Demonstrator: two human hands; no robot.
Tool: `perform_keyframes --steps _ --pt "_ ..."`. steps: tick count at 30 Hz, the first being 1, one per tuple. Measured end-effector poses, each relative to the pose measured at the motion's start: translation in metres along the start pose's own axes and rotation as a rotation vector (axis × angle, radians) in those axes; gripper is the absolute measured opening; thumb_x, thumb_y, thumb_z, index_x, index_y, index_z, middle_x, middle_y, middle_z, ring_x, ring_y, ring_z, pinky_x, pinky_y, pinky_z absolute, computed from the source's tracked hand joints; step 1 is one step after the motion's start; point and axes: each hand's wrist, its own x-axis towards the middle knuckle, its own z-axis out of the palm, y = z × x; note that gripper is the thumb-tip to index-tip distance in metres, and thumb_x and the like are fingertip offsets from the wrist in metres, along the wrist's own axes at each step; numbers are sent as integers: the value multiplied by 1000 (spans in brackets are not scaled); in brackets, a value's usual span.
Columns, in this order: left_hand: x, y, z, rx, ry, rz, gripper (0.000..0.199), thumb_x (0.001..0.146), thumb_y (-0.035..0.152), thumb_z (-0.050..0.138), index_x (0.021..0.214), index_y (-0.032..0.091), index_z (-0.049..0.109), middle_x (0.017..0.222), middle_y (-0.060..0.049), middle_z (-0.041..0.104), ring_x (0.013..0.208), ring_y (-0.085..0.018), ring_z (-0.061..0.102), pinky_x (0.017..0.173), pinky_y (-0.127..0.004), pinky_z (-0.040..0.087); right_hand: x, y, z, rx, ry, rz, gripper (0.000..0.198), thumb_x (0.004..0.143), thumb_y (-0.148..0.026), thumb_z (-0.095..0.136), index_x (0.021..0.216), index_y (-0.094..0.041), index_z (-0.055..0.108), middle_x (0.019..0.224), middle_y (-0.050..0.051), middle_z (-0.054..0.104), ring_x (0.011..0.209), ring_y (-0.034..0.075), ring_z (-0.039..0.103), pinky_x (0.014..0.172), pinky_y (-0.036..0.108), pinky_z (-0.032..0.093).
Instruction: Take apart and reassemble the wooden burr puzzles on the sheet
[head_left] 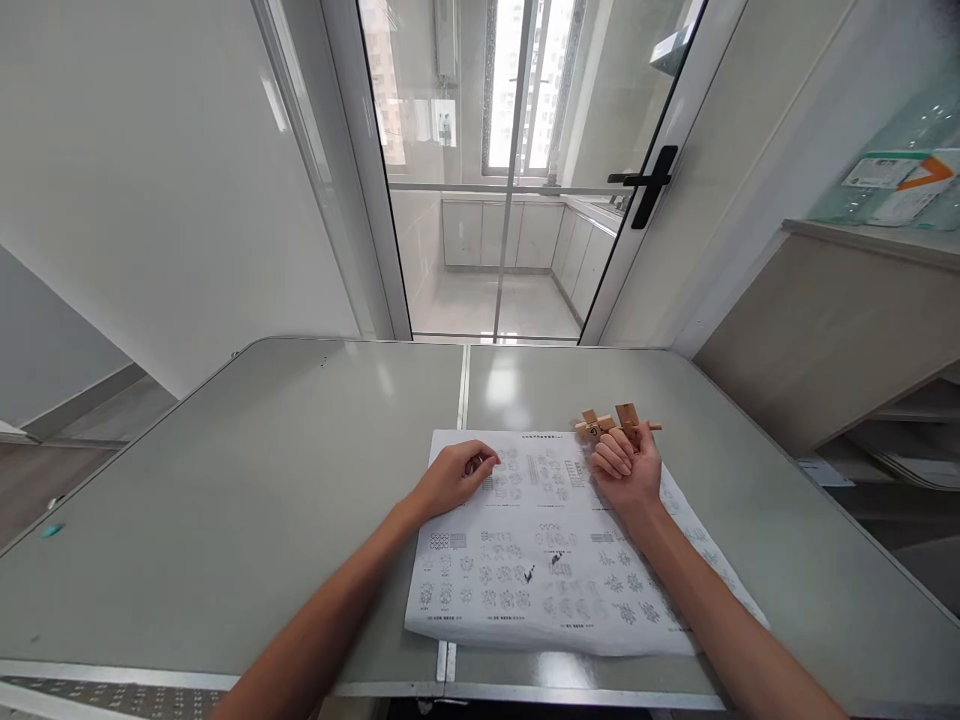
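A large white sheet of paper (525, 510), printed with small diagrams and rows of text, lies on the table. My left hand (454, 475) rests on its upper left part, fingers loosely bent and a gap between thumb and forefinger; no object shows in it. Over the upper right part, my right hand (630, 470) is turned partly palm up with its fingers curled in. Whatever those fingers may enclose is hidden. Just beyond them, by the sheet's top edge, are several small wooden puzzle pieces (592, 424), partly covered by the hand. One flat wooden piece (626, 413) stands up behind the fingers.
The grey-green folding table (262, 500) has a metal seam down its middle. A small teal object (52, 530) lies near its left edge. Past the far edge is a glass door (465, 240) with a black handle (652, 185). Clear plastic bottles (892, 190) stand on a shelf at right.
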Motion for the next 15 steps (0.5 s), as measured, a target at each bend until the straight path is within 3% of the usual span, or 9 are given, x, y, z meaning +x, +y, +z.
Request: perform_keyframes --steps 9,15 --pt "0 1 -1 2 -4 4 30 102 43 55 98 20 74 84 -4 70 70 -16 54 66 -29 43 7 -6 -10 -29 38 -14 41 97 -40 75 74 -23 46 46 -11 40 33 5 37 33 16 35" --pt "0 0 0 13 -27 3 29 102 42 55 100 19 73 89 -4 71 75 -17 56 69 -29 45 8 -4 -7 -176 94 -121 35 102 -38 68 77 -22 51 46 -12 35 32 4 30 31 14 32"
